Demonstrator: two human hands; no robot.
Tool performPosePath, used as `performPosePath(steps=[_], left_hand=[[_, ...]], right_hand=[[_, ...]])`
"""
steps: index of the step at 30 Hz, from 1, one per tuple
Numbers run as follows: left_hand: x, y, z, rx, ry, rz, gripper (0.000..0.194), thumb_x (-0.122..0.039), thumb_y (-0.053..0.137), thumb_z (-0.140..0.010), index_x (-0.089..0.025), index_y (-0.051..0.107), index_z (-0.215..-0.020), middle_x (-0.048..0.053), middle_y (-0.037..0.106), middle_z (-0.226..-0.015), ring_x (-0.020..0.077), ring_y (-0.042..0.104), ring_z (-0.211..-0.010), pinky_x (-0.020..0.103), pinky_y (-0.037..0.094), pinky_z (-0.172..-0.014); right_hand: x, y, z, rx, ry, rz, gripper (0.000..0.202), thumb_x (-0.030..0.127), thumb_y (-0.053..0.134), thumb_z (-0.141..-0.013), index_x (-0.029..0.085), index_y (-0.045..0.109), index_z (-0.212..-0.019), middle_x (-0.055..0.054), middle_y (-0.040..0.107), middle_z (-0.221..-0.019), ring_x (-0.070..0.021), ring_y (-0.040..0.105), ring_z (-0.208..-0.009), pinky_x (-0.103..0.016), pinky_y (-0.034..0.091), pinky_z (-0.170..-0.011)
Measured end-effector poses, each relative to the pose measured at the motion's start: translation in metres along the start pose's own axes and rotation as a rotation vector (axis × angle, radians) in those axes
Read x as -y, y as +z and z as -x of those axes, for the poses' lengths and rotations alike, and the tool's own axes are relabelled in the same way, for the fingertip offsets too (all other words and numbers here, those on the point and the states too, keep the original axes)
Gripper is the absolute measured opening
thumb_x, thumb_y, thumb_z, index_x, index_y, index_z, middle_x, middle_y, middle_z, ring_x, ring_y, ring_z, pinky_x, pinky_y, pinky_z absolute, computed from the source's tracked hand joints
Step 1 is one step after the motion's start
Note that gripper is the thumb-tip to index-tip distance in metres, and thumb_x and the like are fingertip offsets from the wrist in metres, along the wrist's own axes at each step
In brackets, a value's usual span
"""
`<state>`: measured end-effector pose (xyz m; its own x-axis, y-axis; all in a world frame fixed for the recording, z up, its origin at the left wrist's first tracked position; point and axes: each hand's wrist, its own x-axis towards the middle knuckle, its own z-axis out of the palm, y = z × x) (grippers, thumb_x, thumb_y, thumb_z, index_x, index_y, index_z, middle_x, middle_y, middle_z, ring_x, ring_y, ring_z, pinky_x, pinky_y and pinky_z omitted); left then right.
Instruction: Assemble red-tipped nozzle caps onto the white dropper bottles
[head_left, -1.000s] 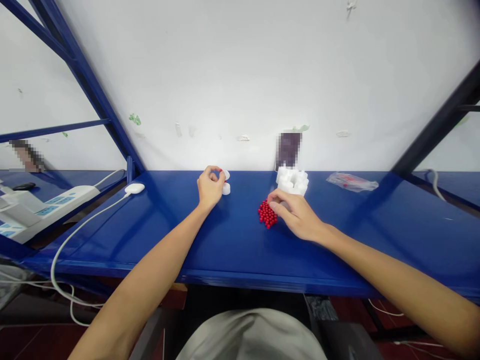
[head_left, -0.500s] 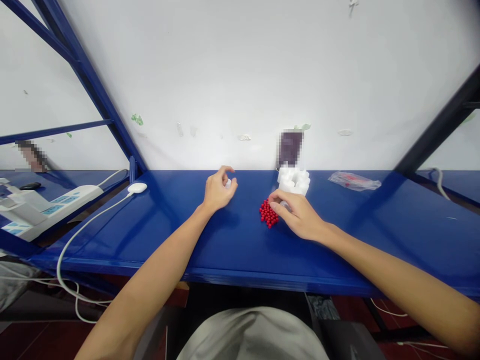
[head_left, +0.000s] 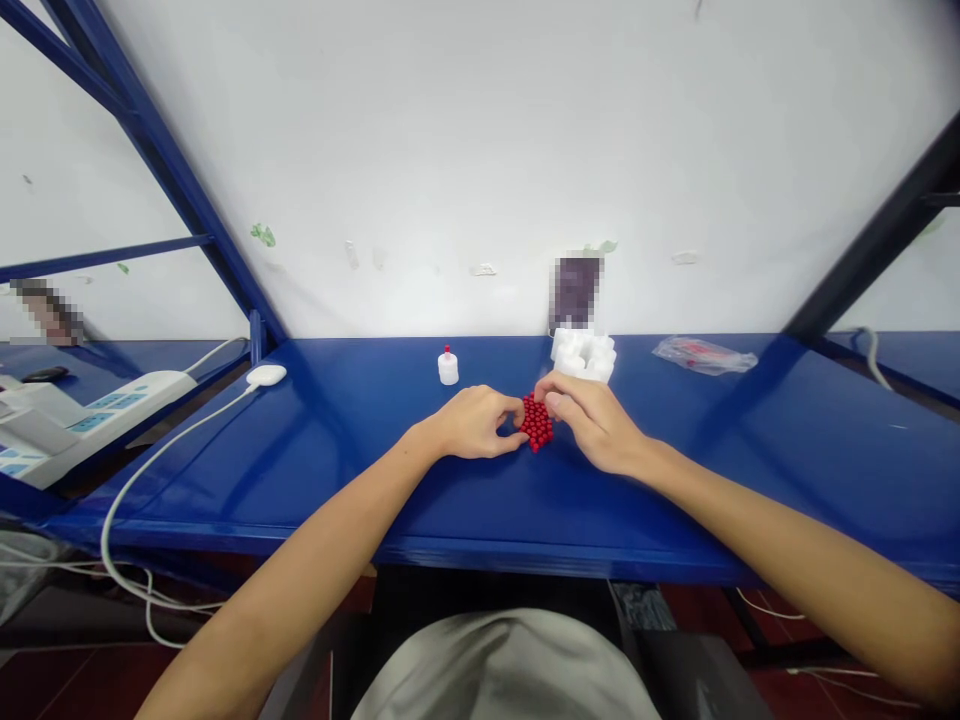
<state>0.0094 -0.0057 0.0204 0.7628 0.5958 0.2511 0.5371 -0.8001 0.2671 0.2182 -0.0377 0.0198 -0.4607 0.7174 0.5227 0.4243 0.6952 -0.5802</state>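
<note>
On the glossy blue tabletop (head_left: 315,440), a small white cylinder (head_left: 448,372) stands upright with a red tip (head_left: 447,349) on top. It looks like light, fairly stiff plastic, best taken by its round sides, since the narrow tip could be knocked. Nearer the person, the left hand (head_left: 480,422) has its thumb and forefinger parted at the left edge of the red beads (head_left: 535,432). These lie in a tight cluster between the hands; smooth and round, they would probably roll or slip unless pinched across the middle. Behind them sit rounded white pieces (head_left: 574,360), likely light too. The right hand (head_left: 596,425) curls by the beads' right edge, but whether its fingertips grip one cannot be told. Farther right lies a crinkled, clear plastic bag (head_left: 703,355), thin and limp.
</note>
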Motion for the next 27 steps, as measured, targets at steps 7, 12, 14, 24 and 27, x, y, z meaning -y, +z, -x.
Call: performPosePath(steps=[7, 12, 14, 24, 27], left_hand=[[-0.004, 0.0, 0.001, -0.238, 0.064, 0.024, 0.011, -0.026, 0.059, -0.085, -0.018, 0.065, -0.086, -0.006, 0.047, -0.057, 0.0082, 0.041, -0.05, 0.022, 0.032, -0.055], [-0.016, 0.008, -0.003, -0.492, 0.137, 0.178, 0.016, -0.031, 0.055, -0.092, -0.018, 0.064, -0.095, -0.006, 0.043, -0.058, 0.0073, 0.039, -0.051, 0.021, 0.034, -0.055], [-0.021, 0.012, -0.004, -0.463, 0.156, 0.195, 0.018, -0.032, 0.053, -0.094, -0.018, 0.064, -0.095, -0.005, 0.045, -0.06, 0.0076, 0.041, -0.054, 0.021, 0.035, -0.057], [-0.02, 0.019, -0.004, -0.457, 0.171, 0.135, 0.02, -0.029, 0.047, -0.097, -0.018, 0.064, -0.099, -0.004, 0.052, -0.063, 0.0083, 0.043, -0.055, 0.021, 0.038, -0.06], [-0.02, 0.02, -0.004, -0.449, 0.178, 0.109, 0.02, -0.029, 0.048, -0.096, -0.018, 0.064, -0.101, -0.004, 0.055, -0.063, 0.008, 0.046, -0.055, 0.021, 0.039, -0.06]], right_hand=[[-0.003, 0.001, -0.001, 0.002, -0.002, -0.064, 0.033, 0.038, 0.032, -0.101, 0.019, 0.054, -0.085, 0.001, 0.053, -0.072, -0.015, 0.05, -0.066, -0.029, 0.038, -0.066], [0.0, 0.0, 0.0, 0.017, 0.035, -0.126, 0.029, 0.037, 0.034, -0.099, 0.019, 0.053, -0.084, 0.0, 0.053, -0.072, -0.016, 0.048, -0.066, -0.03, 0.037, -0.064], [0.002, -0.001, 0.0, 0.056, 0.009, -0.182, 0.027, 0.037, 0.038, -0.097, 0.019, 0.055, -0.088, -0.001, 0.058, -0.079, -0.0176, 0.052, -0.07, -0.031, 0.04, -0.067], [0.002, -0.001, 0.0, 0.095, -0.012, -0.226, 0.023, 0.033, 0.037, -0.096, 0.019, 0.055, -0.09, -0.002, 0.059, -0.081, -0.0176, 0.052, -0.071, -0.032, 0.041, -0.067], [0.002, 0.0, 0.0, 0.102, -0.025, -0.232, 0.023, 0.03, 0.036, -0.097, 0.019, 0.054, -0.089, -0.001, 0.056, -0.078, -0.0167, 0.049, -0.069, -0.031, 0.04, -0.066]])
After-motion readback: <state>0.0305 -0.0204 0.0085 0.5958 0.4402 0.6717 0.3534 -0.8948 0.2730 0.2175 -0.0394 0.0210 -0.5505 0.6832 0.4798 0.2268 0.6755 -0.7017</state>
